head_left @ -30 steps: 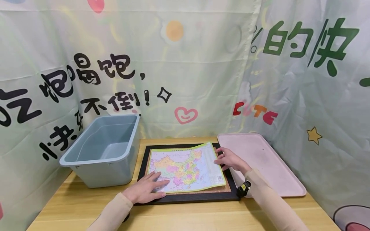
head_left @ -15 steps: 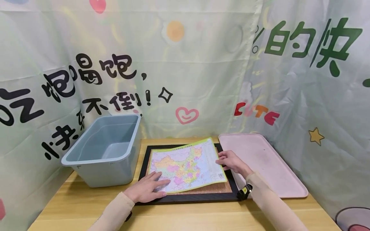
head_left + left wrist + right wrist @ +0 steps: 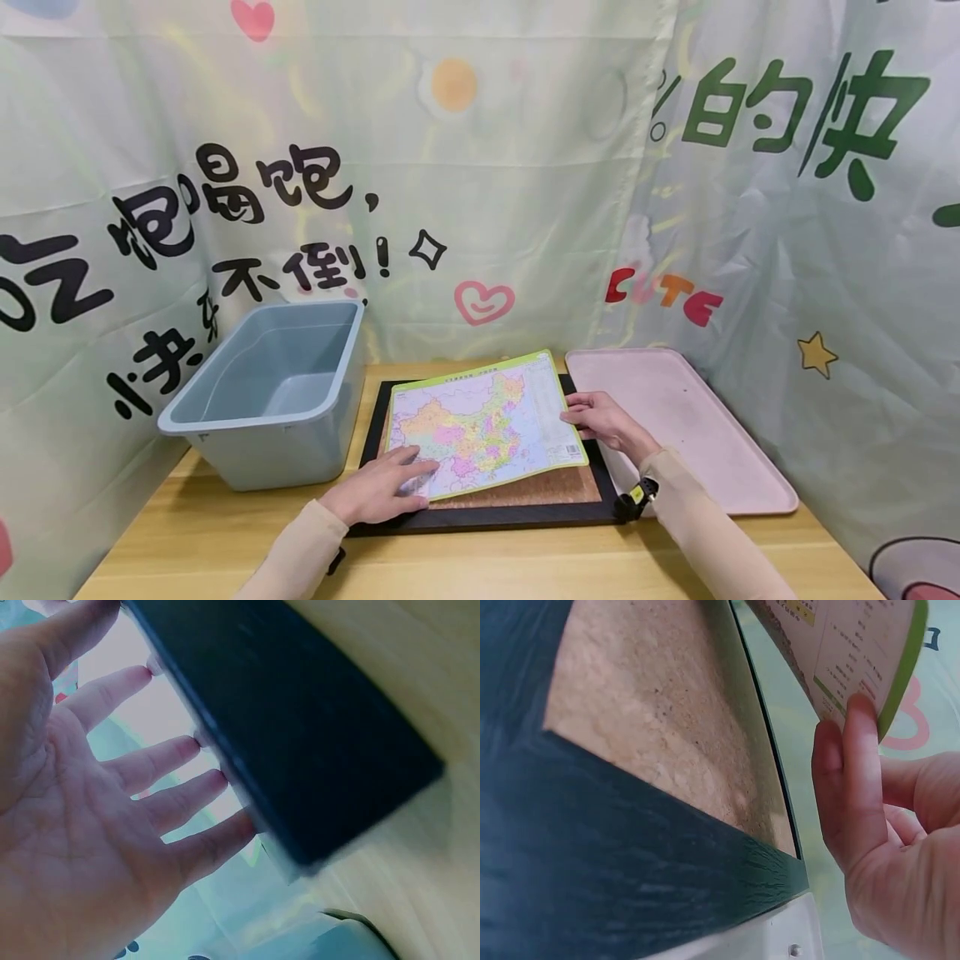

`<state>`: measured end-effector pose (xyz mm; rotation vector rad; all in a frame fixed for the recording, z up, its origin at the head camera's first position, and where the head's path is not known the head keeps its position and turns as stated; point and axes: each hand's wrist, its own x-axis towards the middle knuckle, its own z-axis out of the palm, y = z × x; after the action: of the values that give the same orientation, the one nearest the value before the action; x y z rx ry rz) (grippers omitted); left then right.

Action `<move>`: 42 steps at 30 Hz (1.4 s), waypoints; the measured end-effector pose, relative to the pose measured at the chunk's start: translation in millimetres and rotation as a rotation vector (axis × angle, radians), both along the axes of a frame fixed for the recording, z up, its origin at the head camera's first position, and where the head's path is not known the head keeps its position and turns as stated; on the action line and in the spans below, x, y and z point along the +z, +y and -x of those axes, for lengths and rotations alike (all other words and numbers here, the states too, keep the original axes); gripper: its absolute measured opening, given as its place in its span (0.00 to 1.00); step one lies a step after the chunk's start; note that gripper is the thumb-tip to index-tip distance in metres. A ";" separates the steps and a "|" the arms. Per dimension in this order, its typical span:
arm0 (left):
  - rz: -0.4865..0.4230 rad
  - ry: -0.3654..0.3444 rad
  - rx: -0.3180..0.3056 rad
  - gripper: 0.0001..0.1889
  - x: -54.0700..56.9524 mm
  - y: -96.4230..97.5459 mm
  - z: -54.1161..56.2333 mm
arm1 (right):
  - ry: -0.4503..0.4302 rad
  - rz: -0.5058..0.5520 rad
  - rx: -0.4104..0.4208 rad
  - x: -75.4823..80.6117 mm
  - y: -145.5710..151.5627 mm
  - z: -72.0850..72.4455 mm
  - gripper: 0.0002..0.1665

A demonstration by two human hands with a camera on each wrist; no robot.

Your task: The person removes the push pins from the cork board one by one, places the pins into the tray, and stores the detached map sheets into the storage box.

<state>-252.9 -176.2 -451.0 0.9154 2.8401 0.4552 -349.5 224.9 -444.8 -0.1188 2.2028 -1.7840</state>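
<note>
A colourful map sheet [image 3: 472, 433] with a green-yellow border lies tilted over a black frame [image 3: 517, 518], its right side raised. Bare cork backing [image 3: 540, 490] shows below the map inside the frame. My right hand [image 3: 609, 423] pinches the map's right edge; in the right wrist view, fingers [image 3: 864, 772] press the map's printed underside, held up off the cork. My left hand [image 3: 375, 487] rests with spread fingers on the map's lower left corner and the frame. In the left wrist view, its straight fingers [image 3: 161, 761] reach the black frame's edge.
A deep blue plastic bin [image 3: 262, 454] stands to the left of the frame. On the right, a pink tray [image 3: 690, 433] lies flat, close to the frame's right side. A printed curtain [image 3: 540, 208] hangs behind the wooden table [image 3: 525, 567].
The map's right side has risen higher and tilted up, so more cork shows under its lower edge. My right hand has kept its grip; my left hand has barely moved.
</note>
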 end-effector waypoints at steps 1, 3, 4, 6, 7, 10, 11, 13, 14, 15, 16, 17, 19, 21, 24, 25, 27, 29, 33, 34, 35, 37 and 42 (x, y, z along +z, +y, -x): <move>-0.006 0.004 0.001 0.29 -0.3 -0.2 0.5 | 0.000 0.008 0.003 0.3 0.2 0.0 0.28; -0.011 0.010 0.009 0.30 -0.3 -0.9 1.1 | 0.004 0.011 0.004 0.9 0.6 -0.1 0.28; -0.011 0.011 0.015 0.30 0.2 -1.0 1.5 | 0.003 0.012 -0.002 1.4 0.6 -0.3 0.28; -0.015 0.024 0.015 0.29 0.0 -1.7 2.4 | 0.009 0.016 -0.006 2.3 1.0 -0.7 0.28; -0.017 0.032 0.015 0.29 -0.2 -2.1 3.0 | 0.013 0.018 -0.005 2.8 1.2 -1.0 0.28; -0.020 0.094 0.006 0.26 0.4 -3.7 4.4 | 0.018 0.057 0.001 4.0 2.7 -1.5 0.27; -0.023 0.124 0.004 0.25 0.6 -4.2 4.9 | 0.025 0.073 0.013 4.5 3.2 -1.4 0.26; -0.028 0.184 0.011 0.22 1.4 -4.7 5.2 | 0.035 0.107 0.027 5.6 3.6 -1.4 0.27; -0.029 0.220 0.011 0.21 1.6 -4.8 5.4 | 0.038 0.123 0.030 6.1 3.8 -1.5 0.27; -0.031 0.256 0.013 0.19 1.8 -4.7 5.4 | 0.040 0.137 0.029 6.7 3.6 -1.5 0.27; -0.034 0.291 0.016 0.18 1.6 -4.7 5.6 | 0.041 0.144 0.027 7.5 3.5 -1.5 0.27; -0.038 0.320 0.019 0.16 1.4 -4.4 5.7 | 0.040 0.148 0.022 8.2 3.3 -1.4 0.27; -0.048 0.386 0.020 0.13 0.7 -4.3 6.0 | 0.033 0.156 0.009 9.7 2.8 -1.2 0.27; -0.062 0.445 0.027 0.10 0.0 -4.6 6.4 | 0.029 0.164 0.005 11.3 2.1 -0.2 0.27; -0.086 0.534 0.046 0.06 0.4 -5.6 7.3 | 0.027 0.174 0.005 14.7 0.7 2.4 0.27; -0.096 0.560 0.054 0.05 1.0 -6.1 7.7 | 0.028 0.179 0.001 16.2 0.1 3.4 0.27; -0.114 0.613 0.066 0.04 2.7 -7.1 9.0 | 0.032 0.192 0.001 19.3 -0.8 5.6 0.27; -0.131 0.664 0.070 0.04 5.2 -8.3 10.1 | 0.037 0.206 -0.010 23.1 -1.6 7.7 0.27; -0.163 0.745 0.059 0.05 8.5 -10.8 11.5 | 0.034 0.229 -0.034 29.5 -3.3 10.0 0.27; -0.173 0.764 0.053 0.05 9.0 -11.2 11.3 | 0.037 0.226 -0.036 30.8 -3.7 10.2 0.27; -0.180 0.782 0.049 0.05 9.2 -11.6 11.5 | 0.043 0.224 -0.036 32.0 -4.2 10.5 0.27; -0.197 0.811 0.040 0.04 9.8 -11.9 11.6 | 0.054 0.220 -0.042 34.4 -5.4 11.0 0.27; -0.221 0.864 0.023 0.03 10.7 -11.7 12.3 | 0.077 0.219 -0.061 41.3 -7.4 12.9 0.26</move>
<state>-265.3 -188.0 -440.3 1.3954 3.6138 0.4630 -362.4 217.5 -403.5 -0.1720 2.0755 -2.0843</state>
